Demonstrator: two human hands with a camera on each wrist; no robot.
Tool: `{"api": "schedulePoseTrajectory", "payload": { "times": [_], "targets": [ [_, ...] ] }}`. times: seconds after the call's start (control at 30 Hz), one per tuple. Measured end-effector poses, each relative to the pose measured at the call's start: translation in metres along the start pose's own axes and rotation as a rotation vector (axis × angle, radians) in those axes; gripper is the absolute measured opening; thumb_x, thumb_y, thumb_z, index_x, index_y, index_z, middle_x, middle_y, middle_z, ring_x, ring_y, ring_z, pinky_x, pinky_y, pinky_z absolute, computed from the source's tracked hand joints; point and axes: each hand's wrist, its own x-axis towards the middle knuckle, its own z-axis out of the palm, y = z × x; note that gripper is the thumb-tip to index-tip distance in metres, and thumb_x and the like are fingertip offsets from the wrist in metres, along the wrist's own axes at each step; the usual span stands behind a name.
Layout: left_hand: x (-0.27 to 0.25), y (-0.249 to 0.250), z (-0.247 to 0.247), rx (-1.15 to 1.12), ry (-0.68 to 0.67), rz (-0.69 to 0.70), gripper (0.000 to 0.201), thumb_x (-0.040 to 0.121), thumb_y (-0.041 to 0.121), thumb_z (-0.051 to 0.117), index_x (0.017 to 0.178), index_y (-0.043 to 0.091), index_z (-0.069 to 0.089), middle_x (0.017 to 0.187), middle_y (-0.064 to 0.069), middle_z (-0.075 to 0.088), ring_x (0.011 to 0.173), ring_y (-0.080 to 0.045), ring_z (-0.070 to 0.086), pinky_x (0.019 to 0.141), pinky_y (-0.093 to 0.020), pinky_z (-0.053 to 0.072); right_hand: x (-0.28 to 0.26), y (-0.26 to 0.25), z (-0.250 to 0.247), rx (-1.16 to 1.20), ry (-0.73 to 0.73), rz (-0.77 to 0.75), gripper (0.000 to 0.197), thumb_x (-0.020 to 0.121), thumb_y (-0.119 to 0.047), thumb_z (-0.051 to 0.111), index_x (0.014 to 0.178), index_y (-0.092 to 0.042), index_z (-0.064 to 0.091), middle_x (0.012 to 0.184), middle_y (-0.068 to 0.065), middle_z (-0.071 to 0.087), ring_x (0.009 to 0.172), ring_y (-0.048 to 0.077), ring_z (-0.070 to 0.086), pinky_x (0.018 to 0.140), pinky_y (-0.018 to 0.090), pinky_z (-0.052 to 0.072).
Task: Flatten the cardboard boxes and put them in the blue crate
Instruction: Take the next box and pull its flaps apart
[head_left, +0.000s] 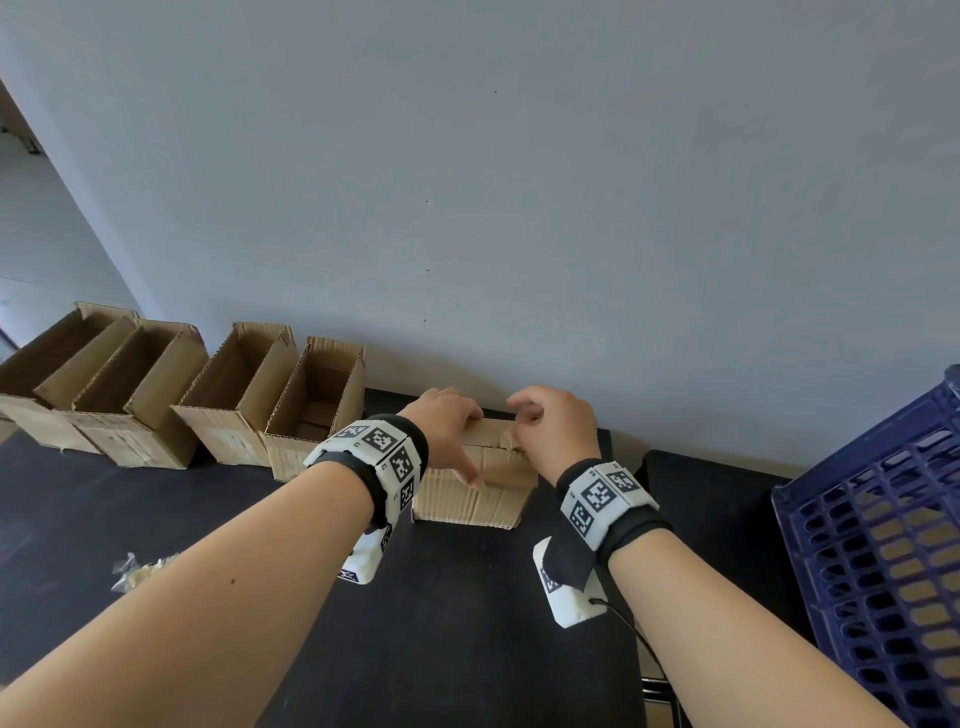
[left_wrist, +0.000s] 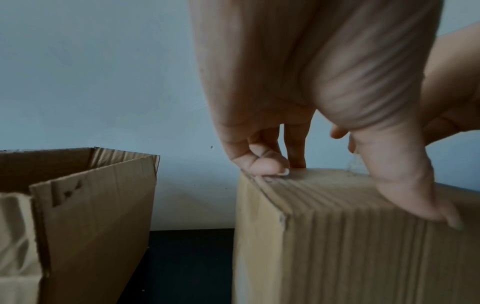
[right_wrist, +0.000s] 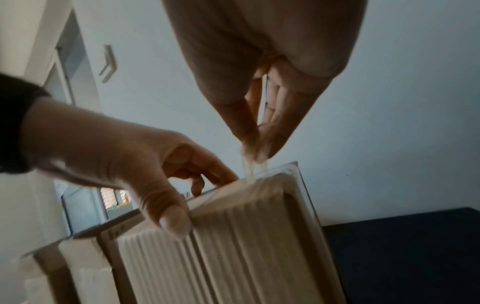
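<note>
A table (head_left: 457, 623) stands against a wall (head_left: 519, 182). Taking the closed box (head_left: 478, 499) as landmark: it sits on the table near the wall, roughly mid-table. The left hand (head_left: 449, 428) rests on its top left edge, thumb down the near face; the right hand (head_left: 558, 431) is at its top right, fingertips pinching a strip of tape (right_wrist: 250, 166) at the top edge. Left of the box, four open boxes (head_left: 311, 405) stand in a row along the wall, the nearest just beside it. Right of the box, well apart, stands a crate (head_left: 878, 545) with cardboard inside. Nearer the person and left of the box lies a tape scrap (head_left: 137, 569).
</note>
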Motion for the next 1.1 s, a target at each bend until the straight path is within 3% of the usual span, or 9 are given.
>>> {"api": "schedulePoseTrajectory", "payload": {
  "times": [0.13,0.3,0.43,0.53,0.6,0.8,0.9,1.0,1.1],
  "targets": [
    [0.0,0.001,-0.001,-0.003,-0.009,-0.011,0.091,0.062,0.046,0.083,0.138,0.019,0.042,0.129,0.0,0.047,0.123,-0.021,0.038,0.102,-0.034,0.035,0.0,0.006,-0.008,0.195,-0.092,0.116,0.026,0.08,-0.001,0.061,0.085,-0.02,0.076,0.082,-0.005,0.07,0.078,0.009,0.062,0.072,0.013,0.049],
    [0.001,0.002,0.0,-0.003,-0.015,-0.017,0.09,0.062,0.046,0.083,0.138,0.02,0.042,0.128,0.0,0.048,0.122,-0.021,0.039,0.102,-0.033,0.035,0.001,0.006,-0.01,0.488,-0.24,0.266,0.03,0.08,0.009,0.055,0.075,-0.014,0.073,0.089,0.016,0.072,0.089,0.027,0.069,0.088,0.037,0.056],
    [-0.001,0.003,0.001,-0.012,-0.012,-0.019,0.088,0.062,0.045,0.084,0.136,0.02,0.044,0.127,0.0,0.049,0.121,-0.02,0.04,0.101,-0.033,0.036,0.001,0.01,-0.013,0.264,-0.304,0.16,0.036,0.074,0.009,0.058,0.085,-0.02,0.076,0.084,-0.003,0.072,0.092,0.014,0.066,0.091,0.029,0.052],
    [-0.001,0.004,0.001,-0.008,-0.014,-0.019,0.088,0.062,0.045,0.084,0.136,0.02,0.044,0.126,0.0,0.049,0.121,-0.02,0.04,0.101,-0.033,0.036,0.001,0.009,-0.015,0.012,-0.304,0.062,0.033,0.073,0.0,0.066,0.076,-0.033,0.071,0.076,-0.013,0.071,0.084,0.006,0.067,0.084,0.029,0.055],
    [-0.001,0.004,0.001,-0.006,-0.016,-0.022,0.089,0.061,0.045,0.084,0.137,0.02,0.043,0.126,0.0,0.049,0.121,-0.02,0.039,0.101,-0.033,0.036,-0.002,0.006,-0.012,-0.16,-0.286,-0.002,0.029,0.074,-0.007,0.063,0.077,-0.035,0.071,0.079,-0.012,0.069,0.082,0.009,0.065,0.08,0.03,0.054],
    [-0.001,0.006,0.0,0.008,-0.028,-0.03,0.089,0.062,0.044,0.084,0.137,0.02,0.043,0.127,0.0,0.048,0.121,-0.02,0.039,0.102,-0.034,0.036,-0.006,0.002,-0.01,-0.255,-0.245,-0.158,0.036,0.084,-0.013,0.06,0.115,-0.028,0.066,0.112,0.002,0.048,0.097,0.022,0.056,0.086,0.034,0.047],
    [0.0,0.006,0.0,0.021,-0.028,-0.029,0.089,0.062,0.044,0.084,0.136,0.019,0.043,0.127,0.0,0.049,0.12,-0.02,0.041,0.101,-0.033,0.036,-0.004,0.003,-0.015,-0.361,-0.308,-0.206,0.022,0.085,-0.014,0.059,0.098,-0.026,0.072,0.105,-0.002,0.059,0.096,0.019,0.057,0.082,0.03,0.046],
    [0.001,0.008,-0.002,0.029,-0.045,-0.03,0.091,0.062,0.044,0.084,0.138,0.019,0.042,0.129,0.001,0.048,0.122,-0.02,0.041,0.102,-0.034,0.036,-0.002,0.009,-0.017,-0.234,-0.241,-0.144,0.024,0.082,-0.007,0.057,0.077,-0.023,0.074,0.087,-0.005,0.07,0.084,0.017,0.063,0.079,0.027,0.05],
    [0.002,0.009,-0.004,0.039,-0.054,-0.027,0.091,0.062,0.044,0.084,0.138,0.018,0.043,0.13,0.0,0.05,0.122,-0.021,0.043,0.103,-0.033,0.036,0.004,0.014,-0.017,-0.093,-0.192,-0.035,0.029,0.077,-0.001,0.056,0.07,-0.022,0.073,0.067,-0.01,0.065,0.074,0.014,0.062,0.072,0.023,0.049]
  ]
}}
